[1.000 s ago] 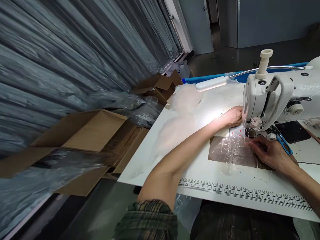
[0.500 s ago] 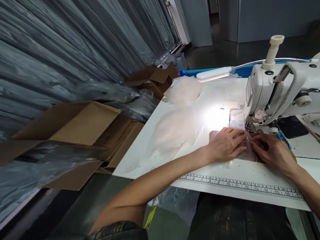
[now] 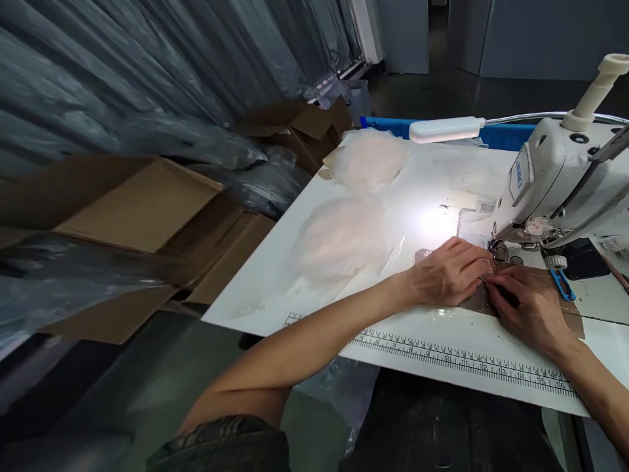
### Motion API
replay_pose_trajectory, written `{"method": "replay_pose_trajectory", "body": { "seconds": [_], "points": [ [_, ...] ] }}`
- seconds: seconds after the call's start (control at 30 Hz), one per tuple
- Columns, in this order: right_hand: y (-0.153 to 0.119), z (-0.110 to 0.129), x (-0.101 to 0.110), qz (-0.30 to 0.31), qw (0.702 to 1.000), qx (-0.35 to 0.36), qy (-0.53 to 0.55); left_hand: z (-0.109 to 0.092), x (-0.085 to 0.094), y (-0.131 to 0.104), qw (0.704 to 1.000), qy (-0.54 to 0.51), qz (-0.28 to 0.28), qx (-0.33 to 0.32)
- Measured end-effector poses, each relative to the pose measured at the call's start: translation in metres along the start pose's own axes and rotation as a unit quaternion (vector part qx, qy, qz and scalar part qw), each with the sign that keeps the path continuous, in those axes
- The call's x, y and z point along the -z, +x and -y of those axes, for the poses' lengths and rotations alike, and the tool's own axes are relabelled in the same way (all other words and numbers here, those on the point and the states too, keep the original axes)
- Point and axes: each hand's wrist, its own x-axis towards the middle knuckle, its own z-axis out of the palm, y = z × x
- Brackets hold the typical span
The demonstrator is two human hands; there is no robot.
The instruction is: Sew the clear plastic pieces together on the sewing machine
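Note:
My left hand [image 3: 452,272] lies just in front of the sewing machine's needle area, its fingers bent and closed on a thin, sheer piece of fabric [image 3: 423,254]. Close beside it, my right hand [image 3: 531,308] pinches the edge of the same fabric, thumb and forefinger meeting my left fingertips. Most of the fabric is hidden under both hands. Beneath them a shiny brown sheet [image 3: 574,322] covers part of the table. The white sewing machine [image 3: 535,177] stands right behind my hands, its presser foot [image 3: 494,246] near my left fingers.
Two fluffy, pale pink sheer piles [image 3: 344,239] lie on the left of the white table [image 3: 255,298]. A lamp [image 3: 446,130] lights the surface. Blue thread snips [image 3: 563,285] and a dark phone [image 3: 584,258] lie to the right. Open cardboard boxes [image 3: 142,200] stand left of the table.
The view has shifted, so the machine appears farther right. My hands have drawn together, and the fabric that showed between them is now mostly covered by my fingers.

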Motion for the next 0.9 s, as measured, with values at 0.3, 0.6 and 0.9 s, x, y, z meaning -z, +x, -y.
{"method": "replay_pose_trajectory", "body": {
  "seconds": [0.3,0.6,0.9],
  "points": [
    [0.013,-0.021,0.024,0.113,0.977,-0.041,0.174,0.002,-0.005,0.001,0.994,-0.052,0.092,0.035],
    [0.017,-0.040,0.012,0.139,0.990,-0.002,-0.002,0.005,-0.009,-0.004,0.995,0.073,-0.017,-0.061],
    [0.013,-0.034,0.003,0.132,0.980,0.045,-0.144,0.007,-0.012,-0.005,0.993,0.072,-0.015,-0.093]
  ]
}}
